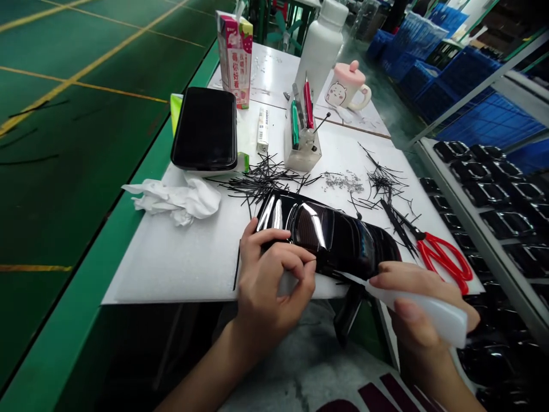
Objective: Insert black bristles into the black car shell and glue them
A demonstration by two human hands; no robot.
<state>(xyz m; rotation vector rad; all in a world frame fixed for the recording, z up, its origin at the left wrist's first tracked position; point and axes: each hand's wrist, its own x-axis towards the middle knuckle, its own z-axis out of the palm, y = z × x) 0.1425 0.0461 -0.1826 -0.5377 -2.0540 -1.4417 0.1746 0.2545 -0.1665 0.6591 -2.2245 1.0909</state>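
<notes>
A glossy black model car body (349, 237) lies near the front edge of the white work board (171, 274). My left hand (274, 269) rests on it, some fingers on the bodywork, thumb and forefinger pinched together at its near side. Any small part between those fingertips is hidden. In my right hand (424, 309) is a white squeeze bottle (444, 320), held tilted, its narrow tip at the car's near side. A dark panel (349, 315) hangs below that side, over the board's edge; whether it joins the car I cannot tell.
Red-handled scissors (446, 257) lie right of the car. Behind it are black strips (261, 177), small grey bits (343, 182), a pen holder (302, 151), a black phone-like object (206, 129), crumpled tissue (180, 200), a drink carton (235, 63), a white bottle (323, 46) and a lidded mug (346, 86).
</notes>
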